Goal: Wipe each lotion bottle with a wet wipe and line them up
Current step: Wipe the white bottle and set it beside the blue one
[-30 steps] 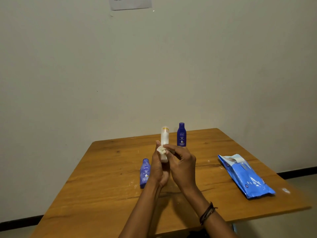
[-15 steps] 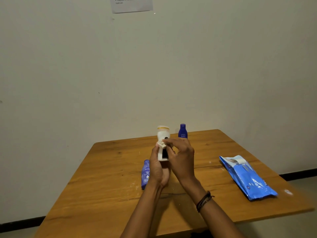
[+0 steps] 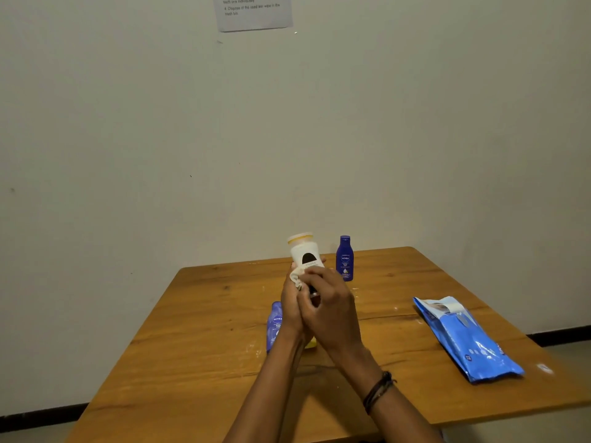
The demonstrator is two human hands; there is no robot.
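Observation:
A white lotion bottle (image 3: 303, 252) with a pale cap and a dark oval on its label is held upright above the table. My left hand (image 3: 291, 306) grips its lower part. My right hand (image 3: 329, 310) presses a crumpled white wet wipe (image 3: 296, 276) against the bottle's side. A dark blue lotion bottle (image 3: 344, 259) stands upright behind my hands near the far edge. A lighter blue lotion bottle (image 3: 274, 326) stands just left of my left wrist, partly hidden. Something small and yellow (image 3: 311, 343) peeks out below my hands.
The wooden table (image 3: 198, 330) fills the lower view, set against a plain wall. A blue pack of wet wipes (image 3: 467, 340) lies flat on the right side, flap peeled open. A paper sheet (image 3: 254, 11) hangs on the wall above.
The white bottle has turned in my hands, so its dark-oval label now faces me. The wipe has slid down its side. The view has tilted up slightly.

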